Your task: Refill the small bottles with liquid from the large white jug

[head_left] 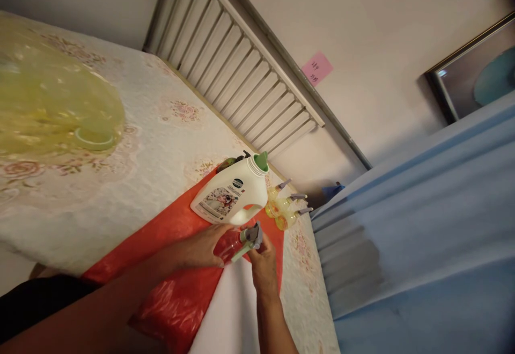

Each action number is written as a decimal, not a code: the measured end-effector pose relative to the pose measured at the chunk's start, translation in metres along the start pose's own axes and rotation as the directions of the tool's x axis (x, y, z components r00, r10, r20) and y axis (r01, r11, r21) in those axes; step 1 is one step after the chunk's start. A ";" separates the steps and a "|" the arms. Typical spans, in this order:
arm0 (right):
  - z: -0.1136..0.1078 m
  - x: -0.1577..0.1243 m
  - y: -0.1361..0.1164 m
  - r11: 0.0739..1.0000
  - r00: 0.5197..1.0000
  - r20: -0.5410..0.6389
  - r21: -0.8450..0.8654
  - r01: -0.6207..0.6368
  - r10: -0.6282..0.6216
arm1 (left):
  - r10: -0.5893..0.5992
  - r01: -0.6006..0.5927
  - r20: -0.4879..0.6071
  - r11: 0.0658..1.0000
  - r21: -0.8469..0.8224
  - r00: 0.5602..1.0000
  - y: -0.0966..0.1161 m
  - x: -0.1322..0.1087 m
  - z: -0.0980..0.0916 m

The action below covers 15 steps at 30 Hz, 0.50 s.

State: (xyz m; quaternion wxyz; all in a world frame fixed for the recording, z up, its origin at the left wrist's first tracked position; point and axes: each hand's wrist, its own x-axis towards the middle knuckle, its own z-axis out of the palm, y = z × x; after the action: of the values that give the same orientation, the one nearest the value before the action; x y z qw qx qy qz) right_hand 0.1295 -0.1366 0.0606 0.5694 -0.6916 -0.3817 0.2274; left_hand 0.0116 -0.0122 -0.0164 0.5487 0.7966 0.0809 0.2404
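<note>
My left hand [206,245] is wrapped round the body of a clear spray bottle [227,245], with the red sheet showing through it. At the bottle's top, my right hand [263,265] grips the grey and pale green spray head [252,234]; some of its fingers are hidden behind it. Just beyond the hands stands a large white detergent bottle [225,196] with a handle, its mouth uncapped and a green spout inside. Under these lies a red plastic sheet [161,241], and a white surface [225,311] shows below my hands.
Several spray bottles with yellow liquid [284,209] stand right of the detergent. A dark bottle [227,164] is partly hidden behind it. At left, a yellow plastic bag [60,91] rests on the floral tablecloth [148,145]. A radiator [237,69] borders the table; a blue curtain [402,225] hangs at right.
</note>
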 end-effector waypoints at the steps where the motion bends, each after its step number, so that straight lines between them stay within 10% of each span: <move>1: 0.000 0.000 0.000 1.000 1.000 -0.007 -0.005 0.010 -0.010 | 0.005 -0.005 -0.002 1.000 -0.002 1.000 0.000 0.000 0.000; 15: 0.013 0.006 0.025 0.993 0.975 -0.198 -0.083 0.086 -0.101 | -0.030 0.029 0.011 0.999 0.017 0.999 0.005 0.002 0.000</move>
State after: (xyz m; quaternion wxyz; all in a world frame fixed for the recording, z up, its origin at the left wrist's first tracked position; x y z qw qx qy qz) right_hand 0.1298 -0.1255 0.0339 0.5893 -0.7130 -0.3621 0.1147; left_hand 0.0127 -0.0133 -0.0117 0.5460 0.8013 0.0914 0.2269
